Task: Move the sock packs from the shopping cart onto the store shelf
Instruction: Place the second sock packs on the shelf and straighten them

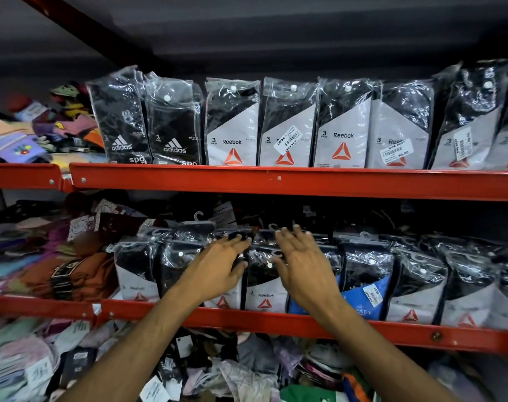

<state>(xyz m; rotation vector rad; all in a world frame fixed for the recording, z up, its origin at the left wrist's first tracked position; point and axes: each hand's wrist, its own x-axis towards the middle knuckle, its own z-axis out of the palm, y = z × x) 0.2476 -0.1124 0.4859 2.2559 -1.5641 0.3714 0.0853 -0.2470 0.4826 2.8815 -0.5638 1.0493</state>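
Both my hands reach to the middle red shelf point(276, 324), where a row of plastic-wrapped sock packs stands upright. My left hand point(218, 265) lies flat with spread fingers on the front of one pack. My right hand point(302, 265) rests beside it, fingers apart, over a blue pack point(363, 297). Between the hands stands a grey-and-black Reebok pack point(266, 288) with a red triangle logo. Neither hand grips anything. The shopping cart is out of view.
The upper shelf point(276, 181) holds Adidas packs point(148, 123) and Reebok packs point(345, 126) in a row. Loose coloured socks are piled at the left point(29, 134) and on the bottom level point(218, 369). An orange bundle point(73, 274) sits left of the middle row.
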